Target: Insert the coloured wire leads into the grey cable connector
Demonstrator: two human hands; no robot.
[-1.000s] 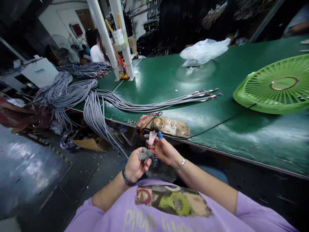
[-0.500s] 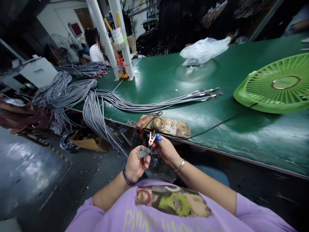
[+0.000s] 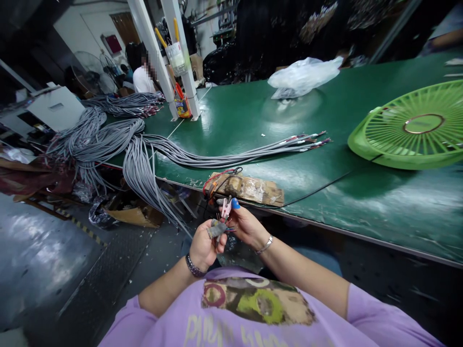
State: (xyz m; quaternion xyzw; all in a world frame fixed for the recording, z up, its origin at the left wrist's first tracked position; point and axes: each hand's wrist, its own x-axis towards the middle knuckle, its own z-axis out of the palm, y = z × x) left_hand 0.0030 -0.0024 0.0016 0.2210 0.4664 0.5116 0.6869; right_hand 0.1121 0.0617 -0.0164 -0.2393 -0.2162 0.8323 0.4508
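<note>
At the right hand, pink clip, long axis toward the bench.

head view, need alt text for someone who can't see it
A person's left hand holds thin wires while the right hand holds a pink clip, in front of a green table bearing grey cables and a green fan.

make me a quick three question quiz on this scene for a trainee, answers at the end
1. What color is the clip beside the fingertips of the right hand?
2. The finger covering on the left hand is: A) blue B) gray C) yellow
3. True or false: in the picture, the green fan is to the right of the plastic bag.

Key: 1. pale pink; 2. B; 3. true
</note>
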